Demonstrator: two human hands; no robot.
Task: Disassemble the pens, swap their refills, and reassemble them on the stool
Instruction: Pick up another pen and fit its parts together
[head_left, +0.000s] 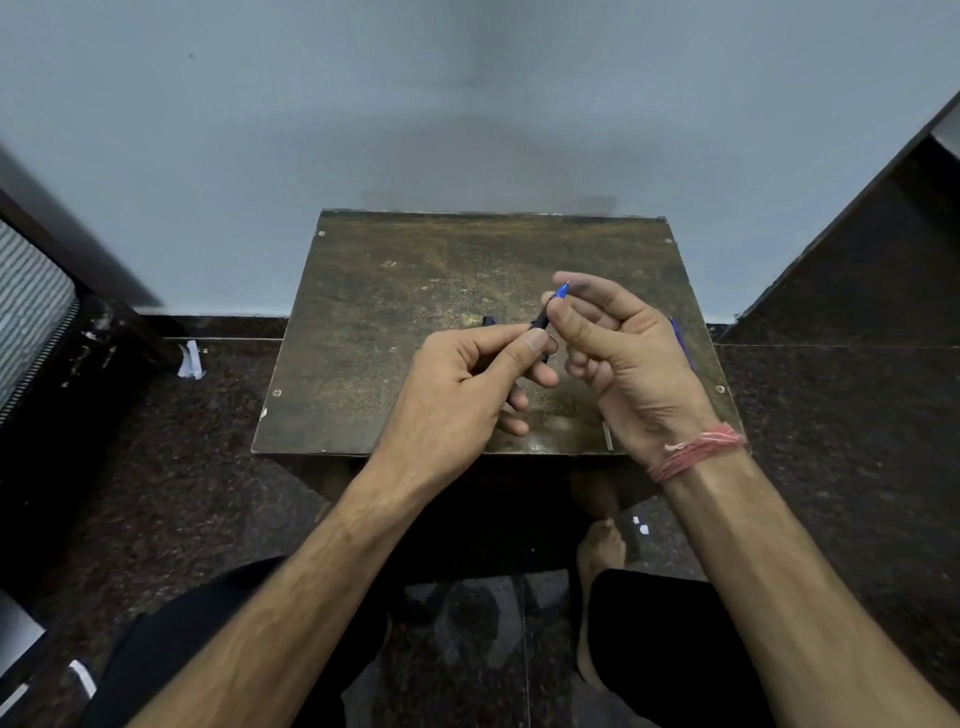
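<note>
Both hands meet above the right half of the worn brown stool (395, 291). My left hand (462, 389) pinches the dark barrel of a pen (540, 323) between thumb and fingers. My right hand (618, 353) grips the same pen's blue tip section (561, 291), whose point sticks up toward the wall. A small dark pen part (489, 321) lies on the stool just beyond my left hand. A thin blue piece (680, 343), a refill or another pen, shows behind my right hand; whether it rests on the stool or in the hand is unclear.
The stool stands against a pale blue wall (467, 104) on a dark speckled floor (831, 441). Dark furniture (857, 234) flanks it on the right, a chair (36, 312) on the left. My knees and a bare foot (600, 551) are below the stool.
</note>
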